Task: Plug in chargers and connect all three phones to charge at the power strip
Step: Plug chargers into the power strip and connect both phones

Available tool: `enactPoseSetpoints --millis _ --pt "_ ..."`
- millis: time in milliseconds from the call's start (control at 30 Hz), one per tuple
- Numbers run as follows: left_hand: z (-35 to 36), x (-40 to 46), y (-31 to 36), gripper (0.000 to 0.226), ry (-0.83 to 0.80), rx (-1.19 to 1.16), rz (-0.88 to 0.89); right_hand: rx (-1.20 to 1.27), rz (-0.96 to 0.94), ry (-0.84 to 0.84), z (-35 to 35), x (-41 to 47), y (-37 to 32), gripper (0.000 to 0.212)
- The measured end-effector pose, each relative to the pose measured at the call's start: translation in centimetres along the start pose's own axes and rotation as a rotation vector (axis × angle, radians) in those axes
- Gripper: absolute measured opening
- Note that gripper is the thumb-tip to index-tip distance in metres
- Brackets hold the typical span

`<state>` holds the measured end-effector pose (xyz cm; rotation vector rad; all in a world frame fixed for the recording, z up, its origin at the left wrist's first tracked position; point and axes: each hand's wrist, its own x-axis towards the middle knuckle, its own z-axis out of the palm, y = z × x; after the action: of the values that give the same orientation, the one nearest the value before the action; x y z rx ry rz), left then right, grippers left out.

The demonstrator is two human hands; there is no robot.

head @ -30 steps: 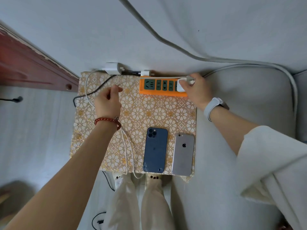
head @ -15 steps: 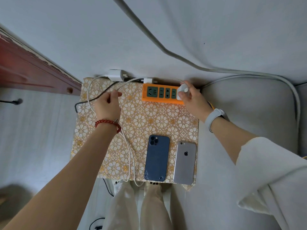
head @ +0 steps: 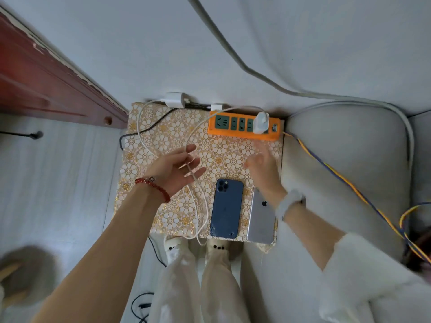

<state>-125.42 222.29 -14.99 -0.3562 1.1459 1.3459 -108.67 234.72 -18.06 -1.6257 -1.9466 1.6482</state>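
An orange power strip [head: 242, 134] lies at the far edge of a small table with a floral cloth [head: 151, 145]. A white charger [head: 260, 123] sits plugged into its right end, and its white cable [head: 203, 206] loops down over the cloth. My left hand [head: 173, 170] hovers with straight fingers over that cable. My right hand [head: 263, 170], blurred, hangs open just above a silver phone [head: 260, 220]. A blue phone [head: 226, 207] lies face down beside it. Another white charger [head: 174, 99] and a small white plug [head: 216, 107] rest at the table's far edge.
A black cable [head: 144, 131] trails off the table's left side. A grey cushioned seat [head: 345, 159] stands to the right, crossed by a yellow and blue cord [head: 349, 185]. A dark red door [head: 42, 78] is at the left. My legs are below the table.
My right hand let go of the white charger, which now stands in the strip, and drew back toward the silver phone. My left hand opened and moved down and right over the cable.
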Motion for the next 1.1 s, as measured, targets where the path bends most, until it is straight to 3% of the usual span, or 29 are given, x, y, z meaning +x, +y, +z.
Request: enactPoseSetpoints --millis 133,200,267,367,433,600,700,800,900,967,1033,1100 --pt "0.2 -1.1 -0.2 0.021 -0.040 -0.083 -0.031 -0.068 0.103 -0.644 3.3 -9.3 2.3 0.041" --pt "0.2 -1.5 0.3 0.020 -0.068 -0.109 0.013 -0.124 0.112 -0.796 4.7 -12.6 3.0 0.027" --pt "-0.2 -2.1 0.7 0.021 -0.102 -0.153 0.056 -0.124 0.082 -0.753 5.5 -14.4 3.0 0.027" --pt "-1.0 -3.5 -0.1 0.022 -0.108 -0.232 0.029 -0.091 0.055 -0.451 6.3 -14.7 1.9 0.048" --pt "-1.4 -4.3 -1.0 0.023 -0.107 -0.277 -0.038 -0.136 0.046 -0.335 7.0 -14.2 1.2 0.058" --pt "-1.7 -5.9 -0.7 0.022 -0.191 -0.289 -0.086 -0.170 0.086 -0.103 9.1 -14.5 0.9 0.044" --pt "-2.1 -6.6 0.2 0.019 -0.230 -0.211 -0.052 -0.173 0.016 -0.218 8.8 -15.3 0.4 0.025" --pt "-3.2 -7.0 0.2 0.027 -0.160 -0.026 0.006 0.037 0.065 -0.248 7.3 -16.0 -1.0 0.026" --pt "-4.9 -9.1 -1.7 0.052 -0.140 0.516 0.087 0.491 0.119 -0.196 4.6 -16.2 -3.5 0.026" --pt "-5.7 -11.3 -4.1 0.057 -0.264 0.816 0.127 0.759 0.085 -0.226 3.1 -16.1 -5.2 0.027" --pt "-5.7 -13.2 -6.7 0.047 -0.372 0.937 0.149 0.857 0.051 -0.224 2.6 -16.0 -6.5 0.026" --pt "-5.4 -14.8 -8.3 0.026 -0.296 0.879 0.196 0.816 0.065 -0.192 3.2 -16.2 -6.6 0.024"
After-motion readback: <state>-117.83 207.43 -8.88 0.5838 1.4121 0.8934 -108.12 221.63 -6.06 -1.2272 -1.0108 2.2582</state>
